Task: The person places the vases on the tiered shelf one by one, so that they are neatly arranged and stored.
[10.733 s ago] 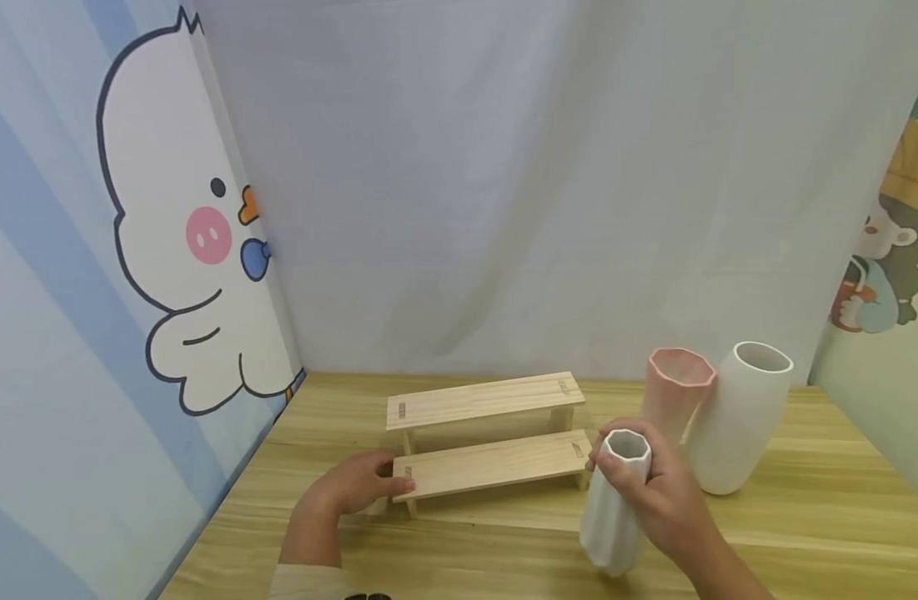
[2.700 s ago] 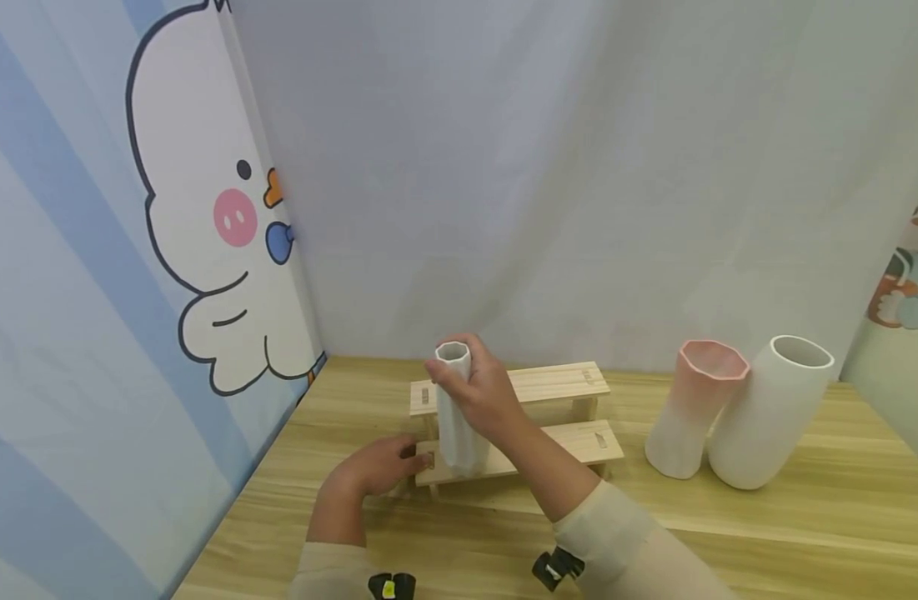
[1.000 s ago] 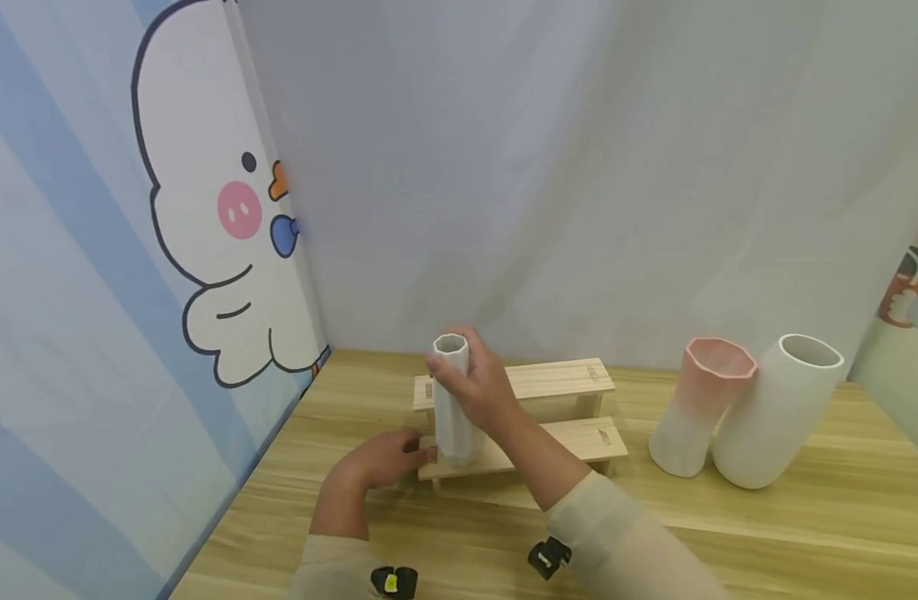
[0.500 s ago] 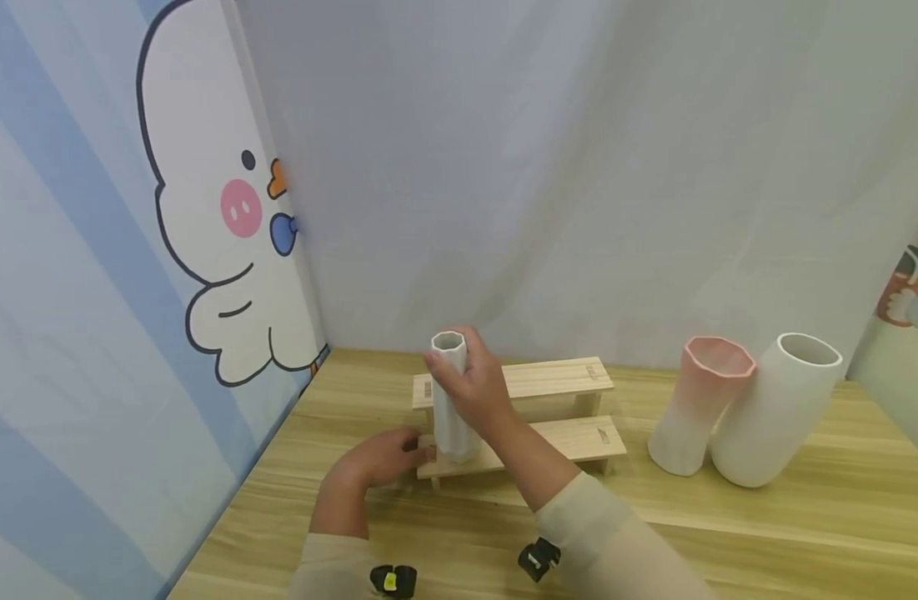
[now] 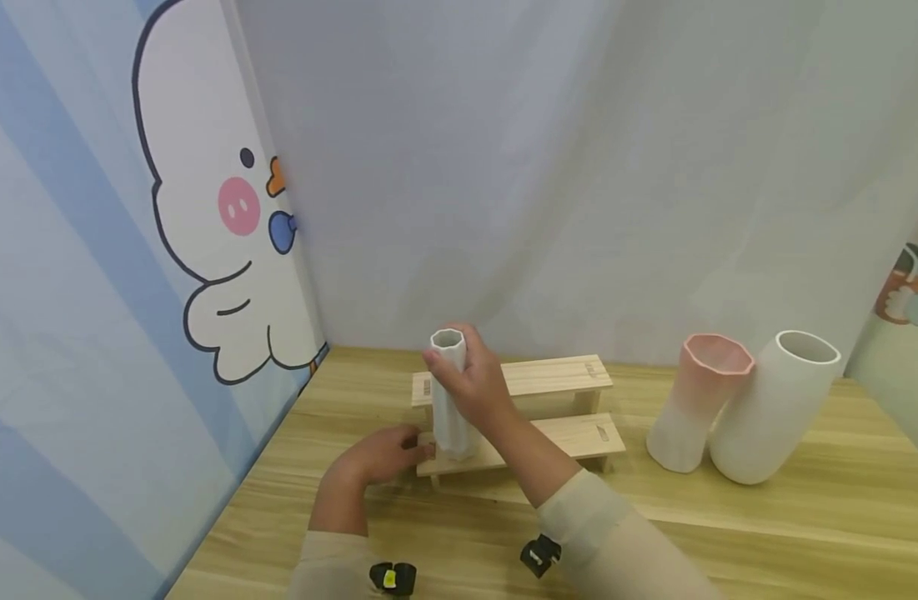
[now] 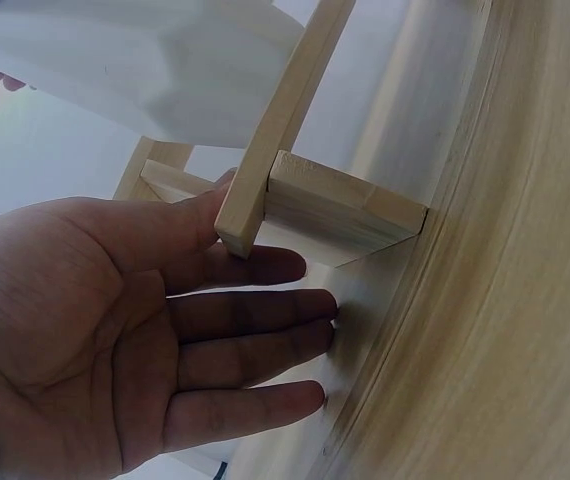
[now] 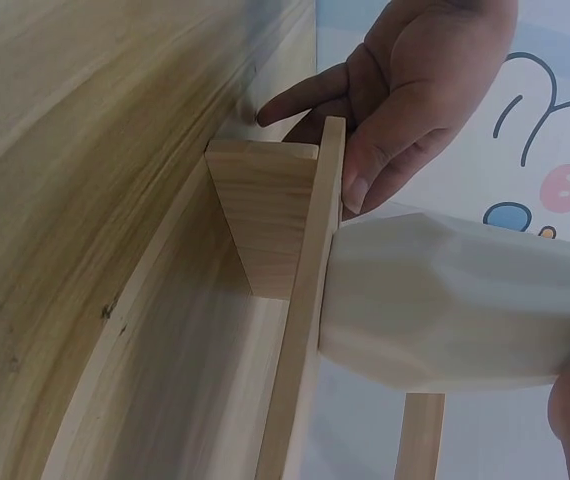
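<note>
My right hand [image 5: 479,383] is wrapped round the upper part of a slim white fluted vase [image 5: 449,417]. The vase stands upright on the left end of the lower board of a two-step wooden shelf [image 5: 574,435]; in the right wrist view its base [image 7: 375,300] meets the board. At that board's left end, my left hand [image 5: 379,457] pinches the corner, thumb on top and index finger beneath. The left wrist view has the other fingers [image 6: 255,350] stretched out below the board, near the tabletop.
Right of the shelf, a pink-to-white vase [image 5: 691,408] and a larger white vase [image 5: 777,412] stand close together on the wooden table [image 5: 459,533]. A grey curtain [image 5: 541,167] hangs behind, and a cartoon-printed cloth [image 5: 196,350] borders the left side.
Since the earliest frame, my right hand has carried the slim white vase left from the table's front onto the lower board. Over the last second, both hands have stayed nearly still.
</note>
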